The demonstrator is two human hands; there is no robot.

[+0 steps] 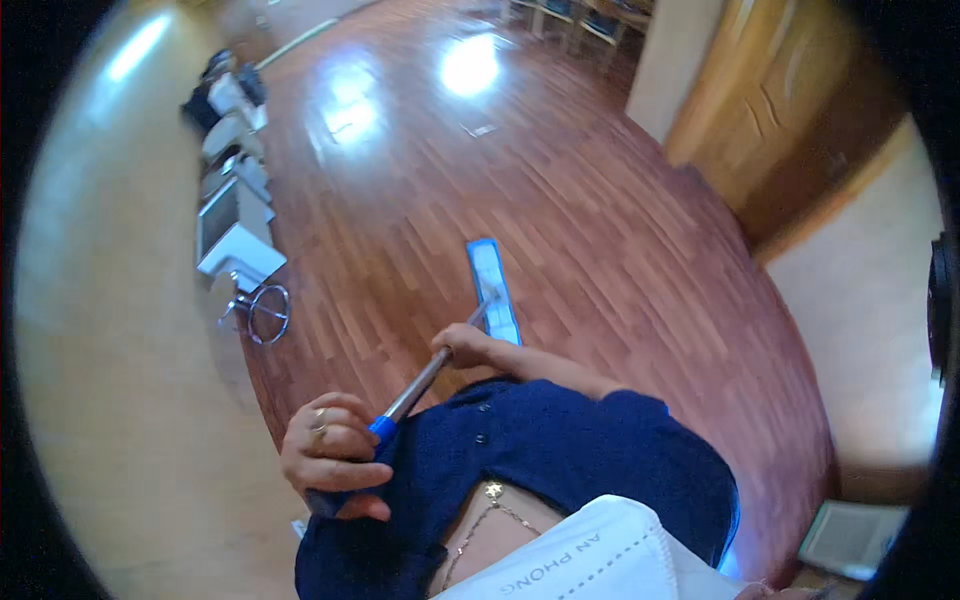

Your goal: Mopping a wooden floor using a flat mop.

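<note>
Some indoor room, home or office, can't tell which
Wood-plank floor (640,280) with lights shining off it, panelled wooden door (745,90), plain pale walls (120,330), white boxy stuff (248,256) lined up along the left.

Grey capital lettering (555,563) — upside down on white flap (620,525), dotted line (612,565) alongside.

Left hand (335,450) by left side of torso (600,440), gripping, fingers (350,475) curled toward the right, thumb (368,509) nearest the lower edge. Left forearm hidden. Right hand (460,345) farther forward, around mid-view, also wrapped in a grip. Right forearm (560,370) bare, slanting in across the front from the right. Hands well apart.
</note>
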